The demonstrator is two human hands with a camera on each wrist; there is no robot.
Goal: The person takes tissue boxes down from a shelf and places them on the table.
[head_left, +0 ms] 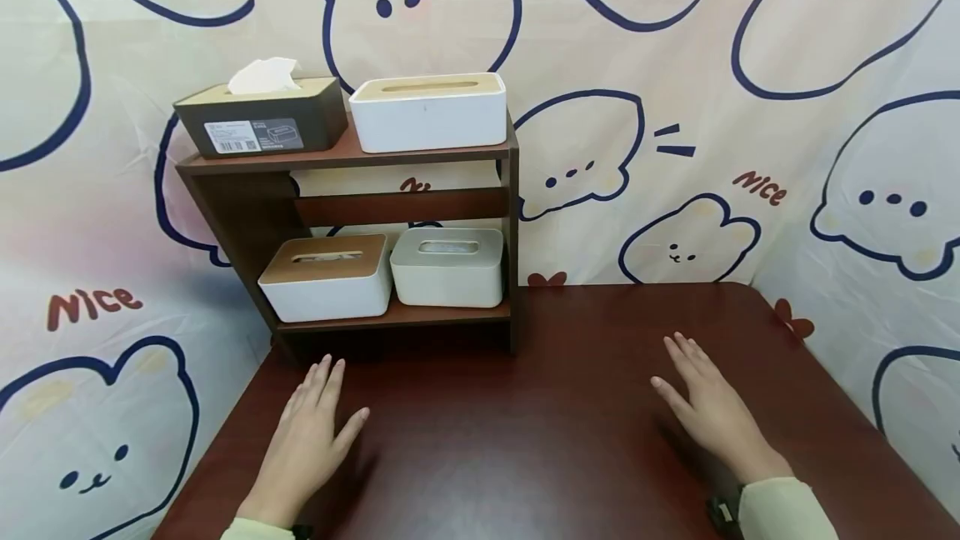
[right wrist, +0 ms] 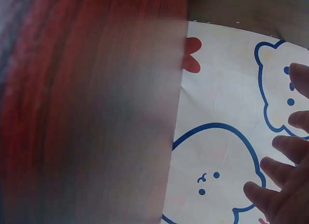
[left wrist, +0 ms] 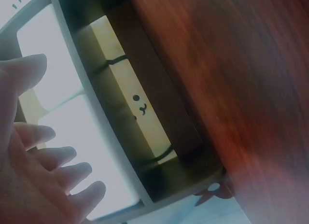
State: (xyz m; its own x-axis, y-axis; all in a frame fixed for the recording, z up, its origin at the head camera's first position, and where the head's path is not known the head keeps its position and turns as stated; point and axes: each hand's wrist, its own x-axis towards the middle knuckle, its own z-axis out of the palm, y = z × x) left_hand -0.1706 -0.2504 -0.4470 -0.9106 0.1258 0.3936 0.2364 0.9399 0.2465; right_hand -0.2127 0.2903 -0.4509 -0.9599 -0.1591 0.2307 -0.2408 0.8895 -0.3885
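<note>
The white box with the wooden lid (head_left: 326,276) sits on the bottom board of the brown shelf (head_left: 512,215), beside a grey box (head_left: 447,267). It is the box nearest the left hand (head_left: 311,432). That hand lies flat on the table (head_left: 525,440) in front of the shelf, fingers straight, holding nothing. The right hand (head_left: 708,407) lies flat too, far to the right of the shelf, fingers spread, holding nothing. Both wrist views are blurry and show only fingertips (left wrist: 48,171) (right wrist: 285,151).

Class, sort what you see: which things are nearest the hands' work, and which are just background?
In hand:
left hand
right hand
table
white tissue box with wooden lid

Lying about:
grey tissue box
dark tissue box
top white box
shelf
</note>
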